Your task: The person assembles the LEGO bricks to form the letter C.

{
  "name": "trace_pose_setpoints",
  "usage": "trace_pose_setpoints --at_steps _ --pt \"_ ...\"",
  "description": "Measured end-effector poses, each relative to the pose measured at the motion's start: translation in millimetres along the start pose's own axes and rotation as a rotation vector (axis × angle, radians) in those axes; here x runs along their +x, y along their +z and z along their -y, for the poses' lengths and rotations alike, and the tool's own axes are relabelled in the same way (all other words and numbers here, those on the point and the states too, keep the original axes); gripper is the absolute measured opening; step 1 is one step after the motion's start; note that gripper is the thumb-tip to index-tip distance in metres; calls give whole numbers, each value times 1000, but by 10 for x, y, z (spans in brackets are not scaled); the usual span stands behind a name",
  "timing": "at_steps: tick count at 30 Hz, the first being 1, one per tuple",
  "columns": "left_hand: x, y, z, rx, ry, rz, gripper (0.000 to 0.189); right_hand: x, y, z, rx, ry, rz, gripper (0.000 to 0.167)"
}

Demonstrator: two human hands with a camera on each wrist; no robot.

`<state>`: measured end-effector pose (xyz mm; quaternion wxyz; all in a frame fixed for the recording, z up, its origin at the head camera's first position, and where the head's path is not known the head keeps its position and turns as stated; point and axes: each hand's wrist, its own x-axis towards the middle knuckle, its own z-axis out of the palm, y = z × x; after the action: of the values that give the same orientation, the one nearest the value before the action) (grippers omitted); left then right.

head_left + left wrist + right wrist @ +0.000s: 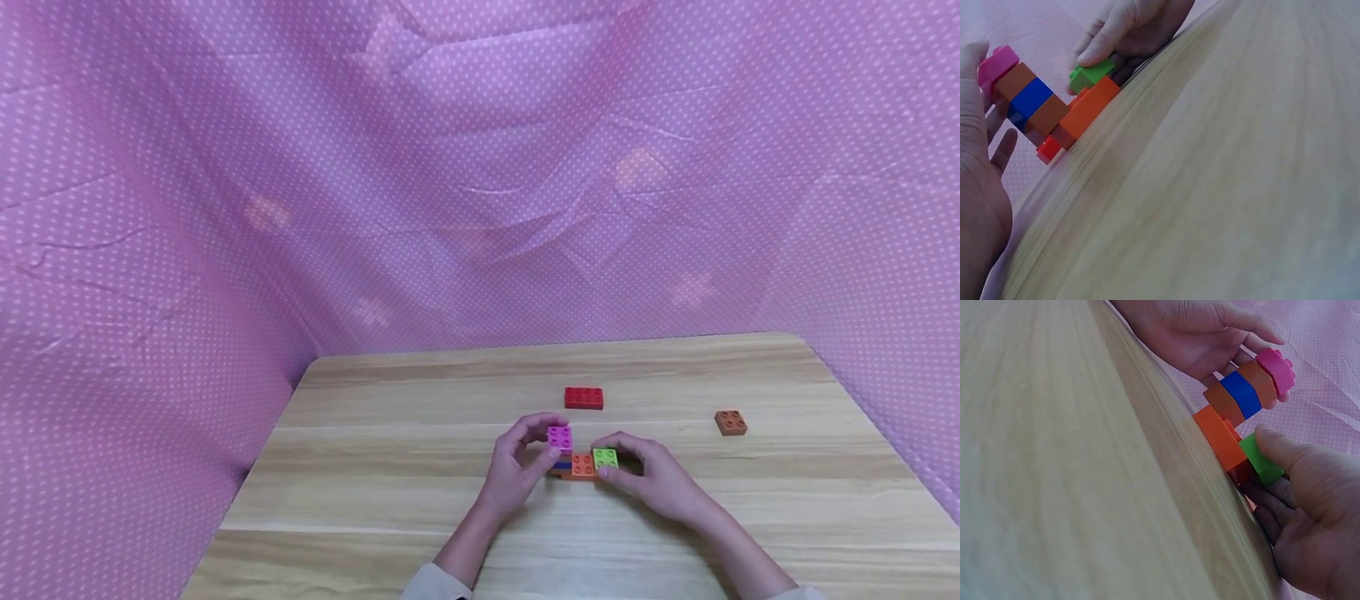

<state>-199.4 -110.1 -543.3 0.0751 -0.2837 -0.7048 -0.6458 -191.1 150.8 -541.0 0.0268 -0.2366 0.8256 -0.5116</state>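
Note:
A long orange brick [582,465] lies on the table. Rising from its left end is a column of a brown brick [1047,119], a blue brick [1030,101] and another brown brick [1014,82], topped by a pink brick [559,437]. My left hand [517,465] holds the pink brick between thumb and fingers, with other fingers behind the column. On the orange brick's right end sits a lime green brick [605,458], pinched by the thumb and fingers of my right hand [660,479]. Whether the green brick is pressed fully down, I cannot tell.
Beyond the hands lies a red brick [583,398] with two rows of studs. A square brown brick [731,422] is off to the right. The wooden table [360,467] is bordered by a pink dotted cloth [480,183] behind and at both sides.

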Motion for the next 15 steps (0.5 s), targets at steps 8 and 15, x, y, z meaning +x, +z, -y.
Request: trace_pose_setpoints --at_steps 8,15 --pt "-10 12 -7 -58 -45 25 33 3 1 -6 7 -7 -1 36" --pt "-19 10 -2 -104 -42 32 32 -3 -10 0 6 0 2 35"
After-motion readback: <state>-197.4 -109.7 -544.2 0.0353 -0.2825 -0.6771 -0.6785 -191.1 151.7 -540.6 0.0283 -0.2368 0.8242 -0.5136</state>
